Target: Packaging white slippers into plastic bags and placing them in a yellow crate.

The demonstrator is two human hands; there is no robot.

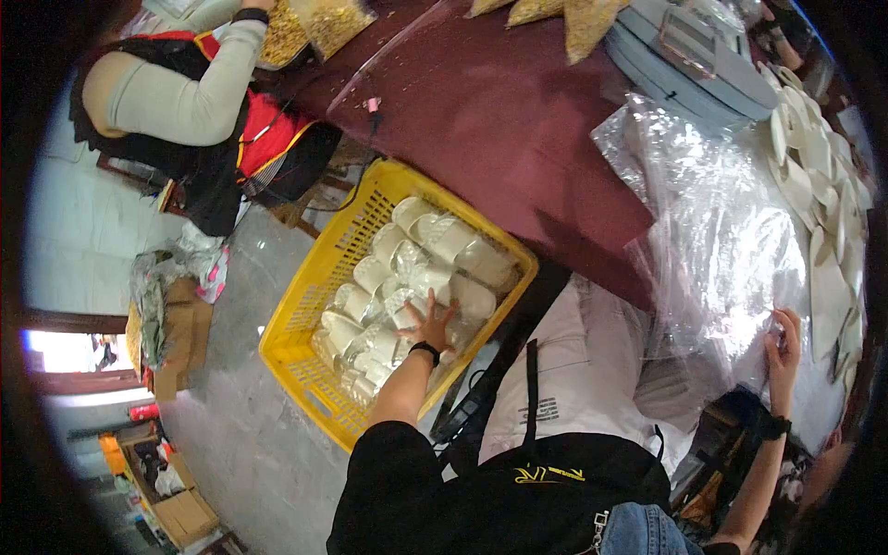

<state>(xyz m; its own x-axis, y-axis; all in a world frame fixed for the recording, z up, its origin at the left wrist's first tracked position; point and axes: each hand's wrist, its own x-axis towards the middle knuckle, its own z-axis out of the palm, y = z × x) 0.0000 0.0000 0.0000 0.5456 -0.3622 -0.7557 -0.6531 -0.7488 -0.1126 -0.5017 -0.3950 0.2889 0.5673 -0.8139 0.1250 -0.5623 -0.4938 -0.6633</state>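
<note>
My left hand (428,329) lies with its fingers spread on white, rounded pieces wrapped in clear plastic (407,268), which look like slippers. They stand in rows inside a yellow plastic crate (310,277). Off to the right, my right hand (784,347) has its fingers bent together at the edge of a pile of clear plastic bags (726,231) and appears to pinch one. Beyond that hand, loose white oval pieces (831,277) are heaped along the right side; their exact kind is hard to make out.
A dark red tabletop (499,120) spans the far side, with a round grey device (684,65) and bags of yellow bits (592,28) on it. Another person's sleeved arm (176,97) is at the far left. A large white sack (573,361) lies right of the crate. Cardboard boxes (185,333) stand on the floor.
</note>
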